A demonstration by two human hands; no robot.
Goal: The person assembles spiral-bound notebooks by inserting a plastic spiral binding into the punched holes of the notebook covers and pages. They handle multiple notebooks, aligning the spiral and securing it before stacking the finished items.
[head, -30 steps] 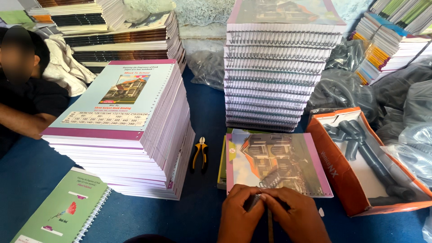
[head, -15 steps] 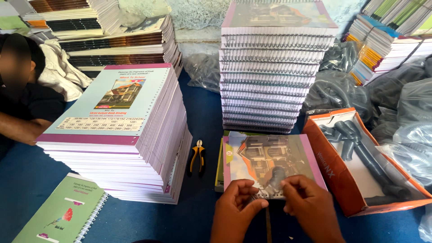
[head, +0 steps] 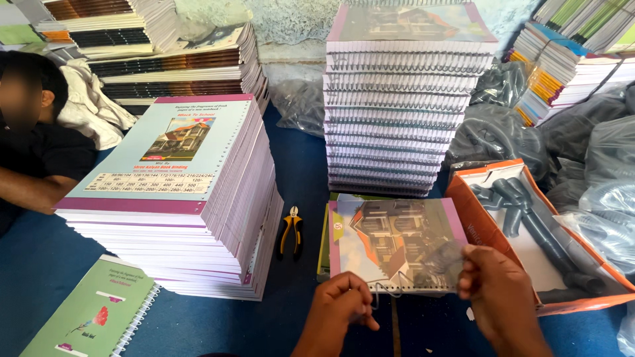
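Notebook (head: 390,241) with a house picture on its cover lies flat on the blue floor (head: 198,324), right in front of the person. Its near edge has a wire spiral (head: 397,289). The left hand (head: 344,311) pinches the end of that wire, fingers closed on it. The right hand (head: 496,291) holds the notebook's near right corner in a closed grip. Small pliers (head: 290,231) lie just left of the notebook. A tall pile of notebooks (head: 403,99) stands behind it, and an orange box (head: 536,231) sits to the right.
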